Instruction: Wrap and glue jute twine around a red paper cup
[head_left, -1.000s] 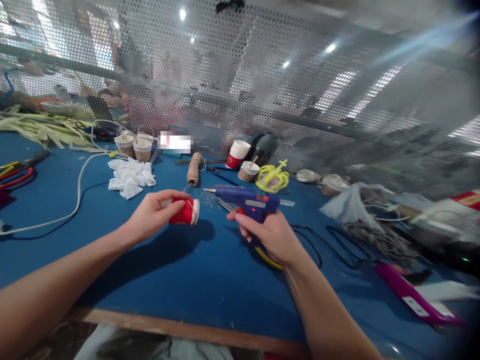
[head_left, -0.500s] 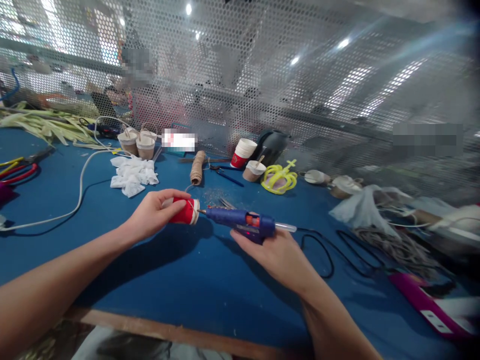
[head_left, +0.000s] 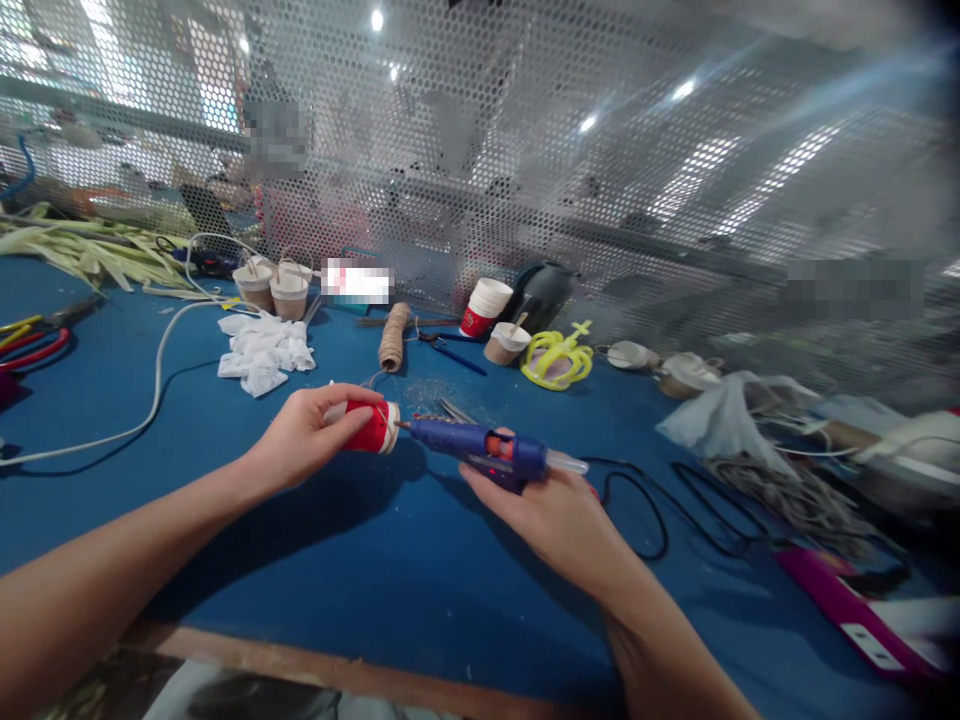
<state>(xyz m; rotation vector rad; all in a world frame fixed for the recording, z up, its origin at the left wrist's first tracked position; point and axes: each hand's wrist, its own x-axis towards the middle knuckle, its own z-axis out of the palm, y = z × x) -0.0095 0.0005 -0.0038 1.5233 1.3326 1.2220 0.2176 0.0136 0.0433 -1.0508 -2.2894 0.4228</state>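
Note:
My left hand (head_left: 311, 432) grips a small red paper cup (head_left: 369, 428) lying on its side in the air, its white rim facing right. A strand of twine lies across the cup near the rim. In my right hand (head_left: 551, 505) is a blue glue gun (head_left: 480, 447), with a clear glue stick (head_left: 568, 463) sticking out at its back. The gun's nozzle is at the cup's rim; whether they touch is hard to tell. Behind the cup, a roll of twine (head_left: 394, 338) lies on the blue table (head_left: 360, 600).
Crumpled white cloth (head_left: 266, 350) and twine-wrapped cups (head_left: 289, 293) are at the back left. Blue-handled pliers (head_left: 457, 352), stacked cups (head_left: 486, 307) and a yellow crown (head_left: 556, 358) stand behind the gun. A black cable (head_left: 652, 500) and purple power strip (head_left: 855, 610) lie right.
The glue gun has shifted slightly left and its rear has dipped a little. The cup has turned slightly in my left hand.

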